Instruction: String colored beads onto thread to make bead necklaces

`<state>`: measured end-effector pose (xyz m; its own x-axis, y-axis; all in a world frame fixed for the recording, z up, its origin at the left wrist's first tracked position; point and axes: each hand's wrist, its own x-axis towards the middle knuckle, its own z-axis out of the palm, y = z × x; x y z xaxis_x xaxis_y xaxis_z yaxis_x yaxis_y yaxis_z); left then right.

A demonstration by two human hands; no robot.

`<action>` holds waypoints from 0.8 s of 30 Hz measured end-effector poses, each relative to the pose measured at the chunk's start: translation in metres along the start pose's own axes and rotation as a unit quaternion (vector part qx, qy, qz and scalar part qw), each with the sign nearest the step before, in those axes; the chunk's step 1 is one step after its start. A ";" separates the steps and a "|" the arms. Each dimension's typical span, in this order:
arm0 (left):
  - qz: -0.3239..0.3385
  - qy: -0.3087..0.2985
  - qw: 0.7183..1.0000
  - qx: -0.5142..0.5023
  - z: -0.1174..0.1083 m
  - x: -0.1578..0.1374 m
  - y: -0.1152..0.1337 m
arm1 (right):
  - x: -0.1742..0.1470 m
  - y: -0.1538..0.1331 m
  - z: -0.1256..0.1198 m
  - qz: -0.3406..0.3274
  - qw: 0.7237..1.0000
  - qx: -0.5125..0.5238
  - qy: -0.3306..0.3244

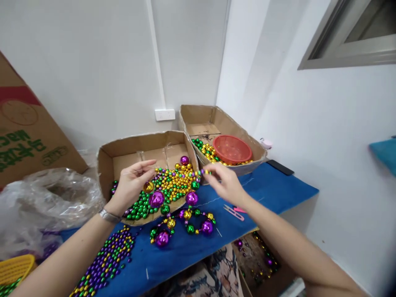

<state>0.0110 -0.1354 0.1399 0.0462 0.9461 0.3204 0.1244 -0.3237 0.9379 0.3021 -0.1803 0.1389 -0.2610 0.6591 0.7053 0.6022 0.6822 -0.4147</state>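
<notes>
- Bead string (192, 198) with large purple, green and gold balls: its upper part runs down from the right hand (225, 182), and its lower part lies looped on the blue surface (278, 185), in front of the near cardboard box (148, 144).
- The right hand's grip is a narrow pinch, thumb and fingertips closed on a stretch of small beads.
- The left hand (134, 181) is over the near box, thumb and fingers slightly parted; a fine line seems to pass by them, but I cannot tell whether its grip has hold of it.
- If that pinch loosens, small beads could slide off a thread end that is not secured and vanish among the loose beads (177, 181) in the box.
- The loops lie close together, so a sharp pull could tangle them or snap the thread.
- Pink snips (234, 212) lie near the loops; a dragged strand might catch on their blades.
- A sweep of the left forearm could scatter the loose beads on the surface (107, 258) beneath it.
</notes>
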 end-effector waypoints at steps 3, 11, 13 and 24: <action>0.007 -0.037 0.999 0.020 -0.001 -0.007 -0.009 | -0.069 -0.004 0.026 -0.055 0.996 -0.001 -0.072; 0.048 -0.213 0.973 0.079 0.020 -0.033 -0.016 | -0.148 0.011 0.082 0.028 0.961 -0.018 -0.275; 0.044 -0.231 0.969 0.079 0.022 -0.037 -0.016 | -0.127 0.010 0.083 0.062 0.973 0.008 -0.223; 0.256 -0.232 0.915 0.210 0.017 -0.043 -0.001 | -0.029 0.000 0.121 0.234 0.800 0.501 -0.234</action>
<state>0.0258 -0.1757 0.1233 0.6080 0.5980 0.5222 0.3336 -0.7893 0.5155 0.2191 -0.1613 0.0486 -0.5792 0.8028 0.1417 -0.1283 0.0819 -0.9883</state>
